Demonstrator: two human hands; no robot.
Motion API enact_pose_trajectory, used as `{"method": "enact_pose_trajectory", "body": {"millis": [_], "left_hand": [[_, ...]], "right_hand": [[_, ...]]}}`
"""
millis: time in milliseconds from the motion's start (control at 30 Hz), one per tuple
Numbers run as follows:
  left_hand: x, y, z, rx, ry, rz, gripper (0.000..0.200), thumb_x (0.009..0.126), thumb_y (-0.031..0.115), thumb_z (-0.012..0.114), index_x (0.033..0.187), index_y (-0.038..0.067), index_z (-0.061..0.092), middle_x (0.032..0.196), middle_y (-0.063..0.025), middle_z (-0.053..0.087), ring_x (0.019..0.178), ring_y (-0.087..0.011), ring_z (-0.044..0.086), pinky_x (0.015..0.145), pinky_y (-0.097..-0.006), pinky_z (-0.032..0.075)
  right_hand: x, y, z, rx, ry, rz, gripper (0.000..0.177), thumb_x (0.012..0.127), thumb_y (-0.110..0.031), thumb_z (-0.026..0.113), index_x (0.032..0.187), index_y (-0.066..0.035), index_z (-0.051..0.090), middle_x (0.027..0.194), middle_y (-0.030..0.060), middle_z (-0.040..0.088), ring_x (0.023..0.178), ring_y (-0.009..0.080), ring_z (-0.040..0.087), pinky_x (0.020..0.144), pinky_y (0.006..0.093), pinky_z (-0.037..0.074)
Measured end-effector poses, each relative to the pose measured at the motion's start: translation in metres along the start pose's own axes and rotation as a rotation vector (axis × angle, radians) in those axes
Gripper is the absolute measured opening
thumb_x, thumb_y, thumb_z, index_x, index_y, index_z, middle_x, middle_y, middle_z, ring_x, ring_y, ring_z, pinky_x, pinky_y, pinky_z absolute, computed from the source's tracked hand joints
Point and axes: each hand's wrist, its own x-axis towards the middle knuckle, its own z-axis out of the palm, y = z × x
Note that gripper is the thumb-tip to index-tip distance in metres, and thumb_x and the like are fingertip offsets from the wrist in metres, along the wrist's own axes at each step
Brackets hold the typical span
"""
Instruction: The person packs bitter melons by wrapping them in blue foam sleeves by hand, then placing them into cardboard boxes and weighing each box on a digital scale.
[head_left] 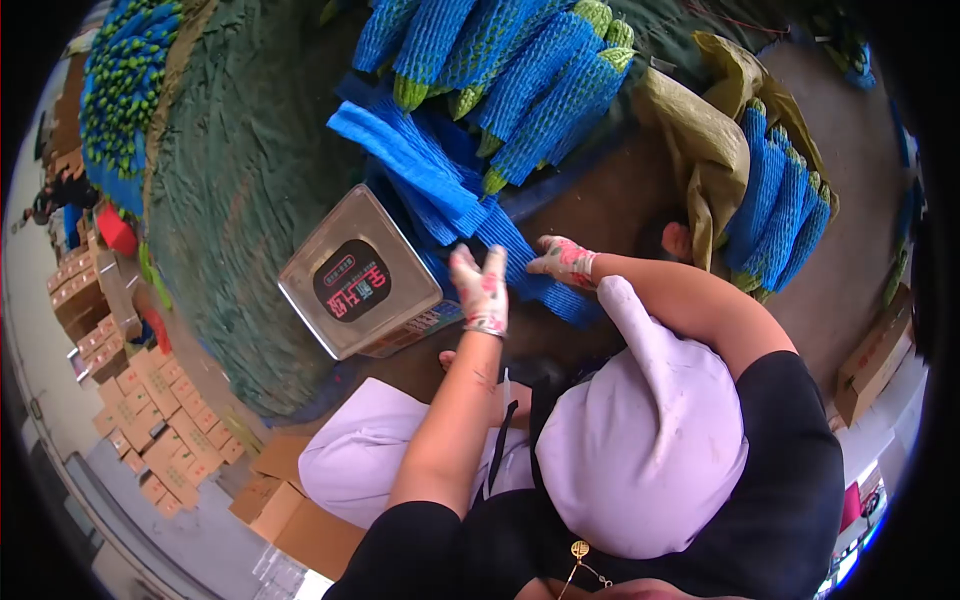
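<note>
Many flat blue foam-net sleeves (410,160) stacked, left hand (481,291) spread above, right hand (563,260) on them, grip unclear

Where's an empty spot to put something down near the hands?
Bare spots: the brown ground between the blue net sleeves and the tan sack, and the green cloth left of the metal tin. It's crowded where the left hand and right hand meet the sleeves.
</note>
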Motion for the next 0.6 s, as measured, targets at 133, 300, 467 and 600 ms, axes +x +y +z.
{"method": "enact_pose_trajectory", "body": {"millis": [133, 300, 467, 600], "left_hand": [[-0.039, 0.029, -0.005, -0.054, -0.521, -0.417, 0.046, 0.094, 0.035, 0.059, 0.123, 0.0, 0.052, 0.112, -0.0099, 0.061, 0.092, -0.0167, 0.059, 0.086, -0.0327, 0.047], [-0.105, 0.029, -0.021, -0.062, -0.468, -0.153, 0.018, 0.097, 0.018, 0.052, 0.111, 0.006, 0.055, 0.093, -0.0048, 0.062, 0.08, -0.0123, 0.059, 0.075, -0.0277, 0.049], [-0.039, 0.101, -0.041, -0.372, -0.195, 0.116, 0.009, 0.096, 0.011, 0.053, 0.101, 0.008, 0.046, 0.085, -0.0031, 0.058, 0.066, -0.01, 0.054, 0.062, -0.0241, 0.046], [0.057, 0.137, -0.039, 0.385, 0.015, 0.232, 0.078, 0.089, 0.03, 0.064, 0.146, -0.004, 0.022, 0.145, -0.0286, 0.035, 0.134, -0.0363, 0.038, 0.112, -0.0368, 0.028]], "right_hand": [[-0.049, -0.025, 0.001, 0.056, -0.301, -0.172, 0.026, 0.081, -0.018, 0.066, 0.104, -0.004, 0.067, 0.083, 0.0041, 0.067, 0.073, 0.013, 0.061, 0.066, 0.0296, 0.049], [-0.107, -0.05, -0.06, -0.345, -0.602, -0.104, 0.031, 0.083, -0.028, 0.064, 0.101, -0.003, 0.068, 0.083, 0.0059, 0.068, 0.078, 0.0159, 0.065, 0.074, 0.0307, 0.052], [-0.096, 0.019, -0.07, -0.758, -0.267, -0.576, 0.04, 0.08, -0.031, 0.066, 0.114, -0.01, 0.064, 0.101, 0.0118, 0.068, 0.091, 0.028, 0.066, 0.081, 0.0383, 0.053], [-0.082, 0.016, -0.048, -1.394, -0.401, -0.598, 0.061, 0.079, -0.031, 0.065, 0.137, -0.029, 0.046, 0.101, 0.0131, 0.063, 0.09, 0.0299, 0.066, 0.075, 0.0411, 0.053]]}}
